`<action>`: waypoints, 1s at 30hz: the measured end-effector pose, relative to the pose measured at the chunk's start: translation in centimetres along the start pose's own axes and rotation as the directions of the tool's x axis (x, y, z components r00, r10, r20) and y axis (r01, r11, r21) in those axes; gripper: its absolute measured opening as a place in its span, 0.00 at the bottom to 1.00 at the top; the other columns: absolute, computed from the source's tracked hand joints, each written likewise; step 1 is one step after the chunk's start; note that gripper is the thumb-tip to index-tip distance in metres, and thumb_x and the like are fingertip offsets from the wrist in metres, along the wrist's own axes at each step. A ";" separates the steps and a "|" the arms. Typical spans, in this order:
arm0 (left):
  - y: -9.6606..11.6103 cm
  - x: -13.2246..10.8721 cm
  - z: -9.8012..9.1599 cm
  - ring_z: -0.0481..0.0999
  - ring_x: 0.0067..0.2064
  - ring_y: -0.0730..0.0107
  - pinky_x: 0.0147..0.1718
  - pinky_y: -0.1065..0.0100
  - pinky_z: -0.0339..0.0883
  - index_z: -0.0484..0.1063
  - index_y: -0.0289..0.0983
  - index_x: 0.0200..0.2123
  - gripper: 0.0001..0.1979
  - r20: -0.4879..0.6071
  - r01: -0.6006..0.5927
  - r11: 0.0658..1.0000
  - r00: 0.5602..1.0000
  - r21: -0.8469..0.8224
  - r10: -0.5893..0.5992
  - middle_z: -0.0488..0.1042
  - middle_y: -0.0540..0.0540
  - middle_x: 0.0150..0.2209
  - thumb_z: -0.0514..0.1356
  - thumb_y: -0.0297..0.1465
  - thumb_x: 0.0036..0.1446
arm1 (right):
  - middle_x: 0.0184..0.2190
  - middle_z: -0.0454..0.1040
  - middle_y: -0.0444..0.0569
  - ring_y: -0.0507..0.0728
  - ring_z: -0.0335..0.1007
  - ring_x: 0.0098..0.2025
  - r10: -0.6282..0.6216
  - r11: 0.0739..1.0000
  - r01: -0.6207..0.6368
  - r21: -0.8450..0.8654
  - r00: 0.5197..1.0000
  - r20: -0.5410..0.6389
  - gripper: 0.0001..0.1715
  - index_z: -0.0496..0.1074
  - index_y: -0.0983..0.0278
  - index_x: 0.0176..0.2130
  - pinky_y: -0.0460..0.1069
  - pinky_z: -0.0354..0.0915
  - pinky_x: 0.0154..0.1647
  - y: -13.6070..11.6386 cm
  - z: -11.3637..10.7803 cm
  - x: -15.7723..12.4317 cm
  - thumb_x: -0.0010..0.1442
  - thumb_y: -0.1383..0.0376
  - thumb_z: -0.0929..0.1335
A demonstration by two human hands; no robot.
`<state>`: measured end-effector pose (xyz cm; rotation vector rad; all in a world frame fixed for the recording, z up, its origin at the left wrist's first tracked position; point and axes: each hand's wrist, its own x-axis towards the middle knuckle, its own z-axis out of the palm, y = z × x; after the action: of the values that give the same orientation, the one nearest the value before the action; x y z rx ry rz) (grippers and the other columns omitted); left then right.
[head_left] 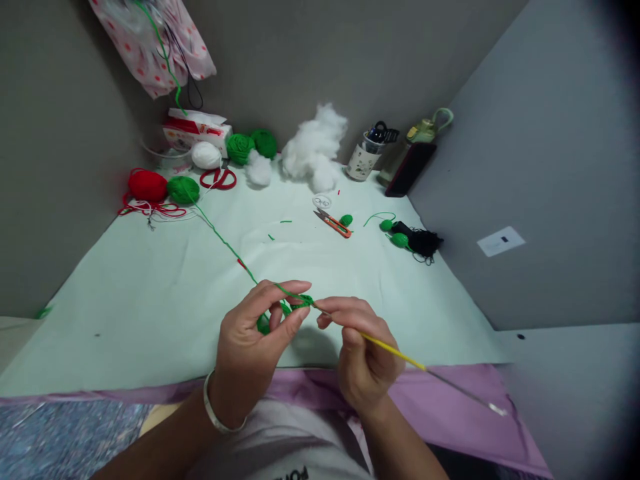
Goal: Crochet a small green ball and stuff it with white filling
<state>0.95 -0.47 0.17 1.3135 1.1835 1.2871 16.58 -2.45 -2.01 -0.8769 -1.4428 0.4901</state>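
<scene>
Between the thumb and fingers of my left hand [255, 330] is a small green crochet piece [301, 303], partly hidden by the fingers. My right hand [367, 350] grips a crochet hook [395, 350] by its yellow handle, and the hook's tip meets the crochet piece. The hook's metal rear end sticks out to the lower right. A green yarn strand runs over my left fingers back to a green yarn ball [183, 190] at the far left. More green crochet work [263, 324] shows behind my left hand.
Orange thread snips [333, 223] lie mid-table beside a small green crocheted piece [346, 219]. Red scissors [219, 179], red yarn [148, 185], white stuffing [315, 150], a pen cup [363, 159] and a phone [411, 170] stand toward the back. Black yarn [425, 244] lies right.
</scene>
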 end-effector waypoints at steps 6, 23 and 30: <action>-0.3 0.4 0.5 0.67 0.30 0.76 0.31 0.73 0.65 0.85 0.47 0.43 0.10 -0.024 -0.008 0.999 1.000 -0.040 0.007 0.77 0.53 0.36 0.70 0.26 0.60 | 0.41 0.84 0.50 0.57 0.79 0.36 0.047 0.996 -0.042 0.079 0.997 -0.063 0.12 0.79 0.57 0.46 0.54 0.76 0.35 0.6 0.8 0.4 0.75 0.67 0.65; 0.7 0.3 -0.2 0.73 0.32 0.79 0.35 0.80 0.69 0.82 0.42 0.52 0.22 0.116 0.300 0.803 0.953 -0.516 -0.281 0.76 0.53 0.31 0.76 0.28 0.53 | 0.43 0.80 0.50 0.59 0.80 0.43 -0.327 0.805 0.385 -0.451 0.923 0.203 0.30 0.75 0.54 0.61 0.53 0.79 0.42 0.2 1.0 -0.1 0.65 0.78 0.71; 1.5 0.6 -1.8 0.57 0.23 0.86 0.28 0.81 0.62 0.80 0.38 0.58 0.25 0.358 0.572 0.560 0.817 -0.599 -0.451 0.71 0.54 0.29 0.74 0.29 0.56 | 0.46 0.83 0.50 0.58 0.81 0.44 -0.101 0.985 0.112 -0.134 0.991 0.089 0.22 0.78 0.54 0.58 0.54 0.78 0.42 -1.0 1.0 0.3 0.71 0.73 0.66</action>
<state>-0.80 -0.04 1.77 0.4370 0.7487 0.9879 15.38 -2.61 -1.13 -0.8924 -1.6048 0.3518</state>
